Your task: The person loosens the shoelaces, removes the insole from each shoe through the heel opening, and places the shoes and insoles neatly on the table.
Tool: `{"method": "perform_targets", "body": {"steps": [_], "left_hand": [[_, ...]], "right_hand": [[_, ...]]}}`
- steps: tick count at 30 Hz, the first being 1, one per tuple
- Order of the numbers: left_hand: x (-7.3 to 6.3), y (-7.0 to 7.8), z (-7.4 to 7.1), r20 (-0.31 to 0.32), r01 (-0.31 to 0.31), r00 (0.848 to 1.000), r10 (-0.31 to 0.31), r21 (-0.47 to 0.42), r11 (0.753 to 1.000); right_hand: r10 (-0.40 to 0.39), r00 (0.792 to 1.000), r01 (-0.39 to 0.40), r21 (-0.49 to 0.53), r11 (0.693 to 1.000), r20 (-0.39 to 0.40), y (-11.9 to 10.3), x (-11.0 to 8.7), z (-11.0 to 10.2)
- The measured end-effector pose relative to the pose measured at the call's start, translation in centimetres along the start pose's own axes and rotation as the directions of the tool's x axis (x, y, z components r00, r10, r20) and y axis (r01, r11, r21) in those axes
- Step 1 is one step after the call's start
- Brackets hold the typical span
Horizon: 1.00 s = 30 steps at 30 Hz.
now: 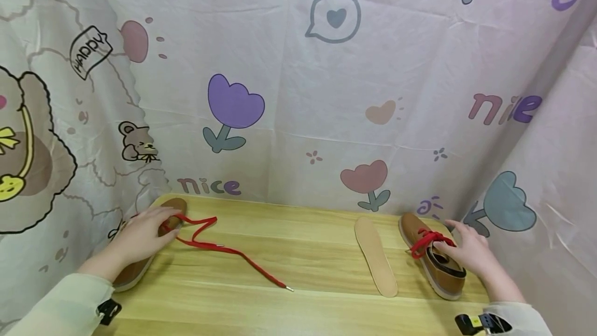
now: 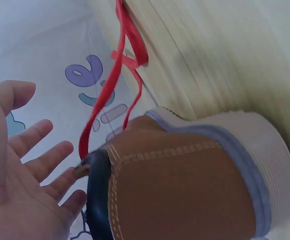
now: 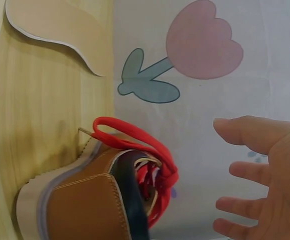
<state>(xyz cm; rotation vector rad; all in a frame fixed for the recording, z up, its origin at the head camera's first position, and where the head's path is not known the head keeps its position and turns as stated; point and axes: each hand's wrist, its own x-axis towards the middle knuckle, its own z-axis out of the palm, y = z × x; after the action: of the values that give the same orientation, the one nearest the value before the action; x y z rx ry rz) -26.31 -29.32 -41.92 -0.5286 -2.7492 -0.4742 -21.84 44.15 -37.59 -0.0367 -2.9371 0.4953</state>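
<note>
At the table's left end, a brown lace-up shoe (image 1: 132, 273) lies partly hidden under my left hand (image 1: 142, 235). In the left wrist view its fingers are loosely spread beside the dark collar of that shoe (image 2: 180, 185), gripping nothing. A loose red lace (image 1: 233, 249) runs from this shoe across the wood to a metal tip. My right hand (image 1: 471, 250) hovers over the matching brown shoe (image 1: 445, 276) at the right, fingers apart and holding nothing. The red lace (image 1: 429, 241) on that one is tied in a bow.
A tan insole (image 1: 375, 257) lies flat, just left of the right shoe. Under everything is a wooden table (image 1: 303, 305). Printed curtains (image 1: 298, 92) hang behind the table and at both sides, close to the shoes.
</note>
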Motion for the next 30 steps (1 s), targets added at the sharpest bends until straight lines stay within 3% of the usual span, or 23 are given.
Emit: {"method": "perform_targets", "body": {"steps": [8,19,30], "left_hand": [[0.0,1.0,0.4,0.005,-0.027,1.0,0.027,-0.024,0.999],[-0.2,2.7,0.9,-0.008,-0.043,0.999,0.043,-0.028,0.999],[-0.4,3.5,2.0,0.011,-0.039,0.999,0.039,-0.041,0.998]], "right_hand": [[-0.012,1.0,0.012,-0.002,1.0,-0.008,0.5,0.2,1.4],[0.077,0.997,-0.077,0.016,0.997,0.014,1.4,0.8,3.0],[0.056,0.998,-0.056,0.015,0.998,0.026,1.9,0.7,3.9]]}}
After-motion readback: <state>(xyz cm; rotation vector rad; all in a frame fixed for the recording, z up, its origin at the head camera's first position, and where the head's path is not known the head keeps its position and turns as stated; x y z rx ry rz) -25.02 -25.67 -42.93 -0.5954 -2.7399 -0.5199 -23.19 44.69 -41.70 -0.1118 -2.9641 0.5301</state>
